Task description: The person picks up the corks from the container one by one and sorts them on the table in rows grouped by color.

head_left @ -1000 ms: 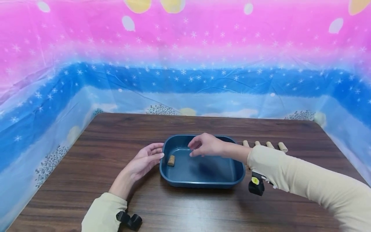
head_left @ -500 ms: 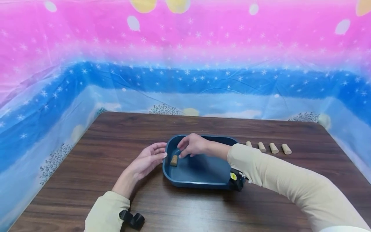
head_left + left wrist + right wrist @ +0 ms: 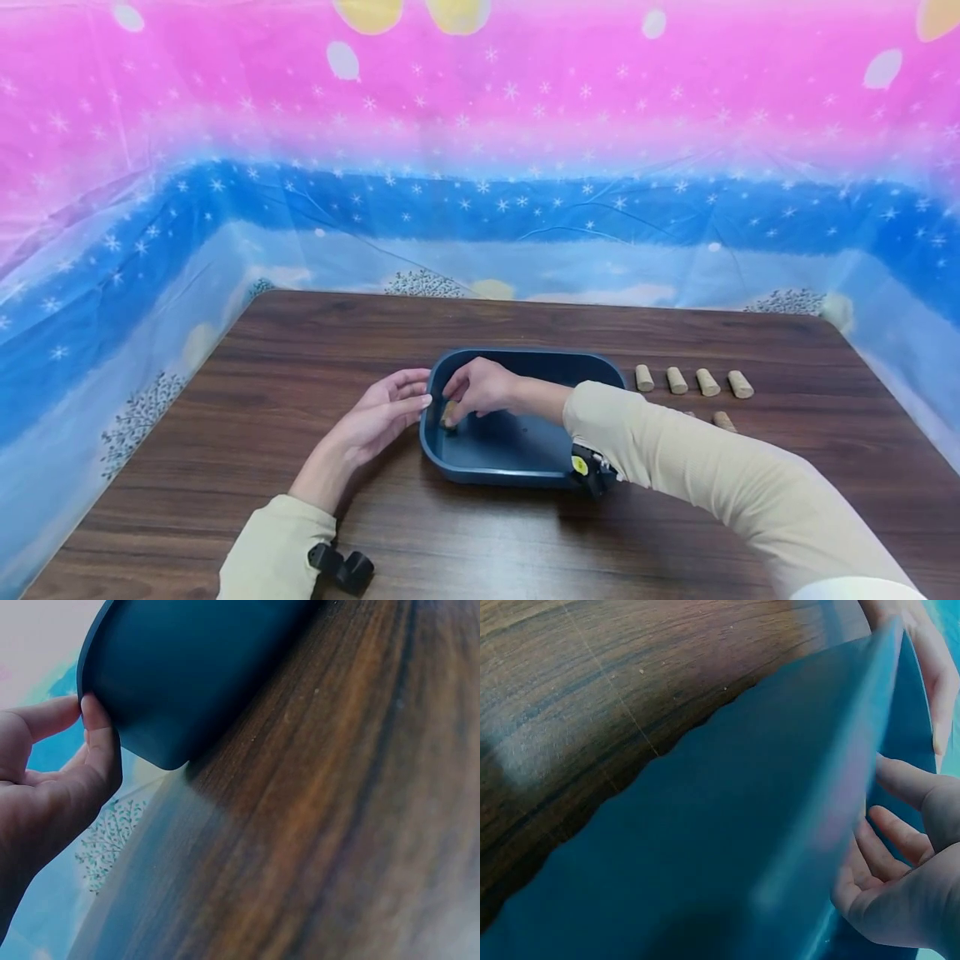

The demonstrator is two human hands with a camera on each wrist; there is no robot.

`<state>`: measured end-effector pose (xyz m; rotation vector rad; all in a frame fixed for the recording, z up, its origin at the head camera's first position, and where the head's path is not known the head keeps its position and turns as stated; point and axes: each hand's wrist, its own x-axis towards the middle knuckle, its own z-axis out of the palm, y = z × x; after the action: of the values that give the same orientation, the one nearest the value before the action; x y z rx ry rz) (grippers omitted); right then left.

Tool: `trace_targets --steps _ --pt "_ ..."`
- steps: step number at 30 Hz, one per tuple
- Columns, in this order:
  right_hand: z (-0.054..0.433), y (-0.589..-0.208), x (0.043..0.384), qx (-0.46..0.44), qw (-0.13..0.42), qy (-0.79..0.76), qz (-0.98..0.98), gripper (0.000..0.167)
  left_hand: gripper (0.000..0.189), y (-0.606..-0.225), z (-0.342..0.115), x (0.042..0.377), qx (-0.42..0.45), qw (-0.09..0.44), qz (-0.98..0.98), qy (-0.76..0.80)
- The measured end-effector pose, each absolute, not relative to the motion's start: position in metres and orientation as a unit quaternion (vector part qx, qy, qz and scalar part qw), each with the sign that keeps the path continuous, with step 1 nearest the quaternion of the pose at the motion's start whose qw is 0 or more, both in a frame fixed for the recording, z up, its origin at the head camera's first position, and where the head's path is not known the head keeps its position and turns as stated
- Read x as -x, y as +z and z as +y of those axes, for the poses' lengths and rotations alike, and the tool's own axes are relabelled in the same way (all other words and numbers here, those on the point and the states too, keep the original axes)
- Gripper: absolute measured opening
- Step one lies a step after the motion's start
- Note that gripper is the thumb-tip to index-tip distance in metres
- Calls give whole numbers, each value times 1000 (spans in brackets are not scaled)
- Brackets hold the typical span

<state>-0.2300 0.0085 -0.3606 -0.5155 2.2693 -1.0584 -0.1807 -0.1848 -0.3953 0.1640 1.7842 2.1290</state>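
A dark blue rectangular tub (image 3: 517,477) stands on the table. At its left end my left hand (image 3: 382,417) holds the rim between thumb and fingers; the left wrist view shows that hand (image 3: 60,780) at the tub's wall (image 3: 187,667). My right hand (image 3: 483,390) reaches down inside the tub, its thumb and fingers around a cork (image 3: 447,415) near the left wall. In the right wrist view the tub's near wall (image 3: 705,810) hides the cork and part of the right hand (image 3: 900,870).
To the right of the tub, several corks lie in a row, one of them the rightmost cork (image 3: 740,384). Another cork (image 3: 723,421) lies closer, partly covered by the right sleeve (image 3: 697,450). A patterned cloth (image 3: 480,208) hangs behind the wooden table (image 3: 375,533).
My right hand has moved left and down inside the tub to the cork, and its fingers have closed around it. The left hand stays at the rim.
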Motion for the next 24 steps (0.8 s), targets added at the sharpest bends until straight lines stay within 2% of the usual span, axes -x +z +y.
trace_targets --steps 13,24 --pt "5 -362 231 213 283 -370 859 25 49 -395 -186 180 -56 182 630 753" --pt "9 -351 235 216 290 -371 856 31 48 -396 -185 180 -52 180 624 759"
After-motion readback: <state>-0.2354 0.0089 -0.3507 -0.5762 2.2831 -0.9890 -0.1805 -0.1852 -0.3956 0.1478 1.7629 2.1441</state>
